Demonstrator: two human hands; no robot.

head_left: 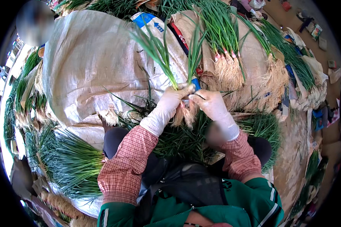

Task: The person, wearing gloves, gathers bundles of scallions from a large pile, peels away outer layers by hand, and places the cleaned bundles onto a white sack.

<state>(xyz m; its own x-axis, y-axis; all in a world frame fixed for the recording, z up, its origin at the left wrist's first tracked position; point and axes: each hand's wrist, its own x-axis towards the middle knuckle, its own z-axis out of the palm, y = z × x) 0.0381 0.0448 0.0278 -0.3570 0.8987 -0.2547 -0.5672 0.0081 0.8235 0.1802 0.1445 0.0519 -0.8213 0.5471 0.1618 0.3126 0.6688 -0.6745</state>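
Note:
In a white glove, my left hand (171, 101) is closed round the stems of a few green onions (162, 56). Their leaves fan upward in two bunches, and pale, pinkish roots (185, 114) hang below the fingers. My right hand (213, 105), gloved too, meets it from the right with thumb and fingers pinched at the same stems. Just past the fingertips a small blue patch (196, 84) shows. How many stems each hand grips is hidden by the gloves.
Ahead, a whitish sack cloth (91, 64) covers a mound. Rooted green onions (225, 41) lie on brown sacking (250, 72) at right. Loose leaves (182, 142) cover my lap area, and a large bundle of green onions (74, 162) lies at left. Another person (250, 9) sits at far right.

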